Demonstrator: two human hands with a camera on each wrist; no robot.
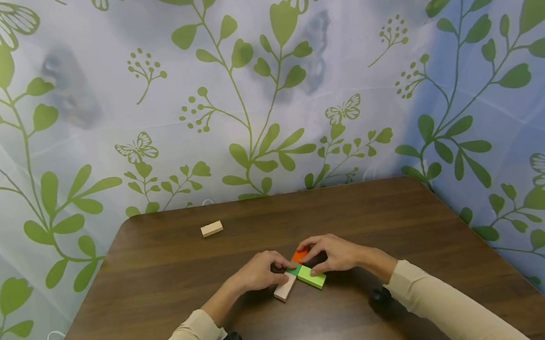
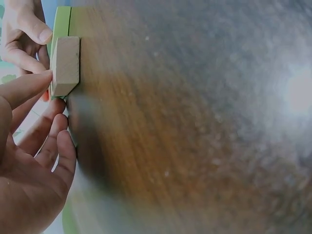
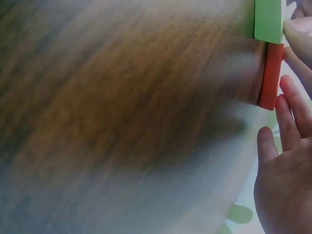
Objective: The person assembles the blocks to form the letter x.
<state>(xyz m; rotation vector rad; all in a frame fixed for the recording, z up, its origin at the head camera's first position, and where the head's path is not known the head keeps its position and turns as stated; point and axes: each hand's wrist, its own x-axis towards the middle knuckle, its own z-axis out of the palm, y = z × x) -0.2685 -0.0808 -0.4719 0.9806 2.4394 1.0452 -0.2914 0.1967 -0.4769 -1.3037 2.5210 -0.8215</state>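
Several flat blocks meet end to end in a cluster on the table. My left hand (image 1: 260,272) is at the left side of the cluster, thumb over the pale wooden block (image 1: 285,287) and index fingertip at the dark green block (image 1: 294,269), which it partly hides. From the right, my right hand (image 1: 333,253) reaches in with its thumb on the lime green block (image 1: 311,277). Its index finger touches the orange-red block (image 1: 299,256) at the back. In the right wrist view, that orange-red block (image 3: 271,78) stands beside the lime block (image 3: 268,20), the other fingers loosely extended.
Another pale wooden block (image 1: 211,229) lies alone toward the back left of the brown wooden table (image 1: 356,211). A patterned cloth (image 1: 263,82) with green leaves and butterflies hangs behind the table and along its right side.
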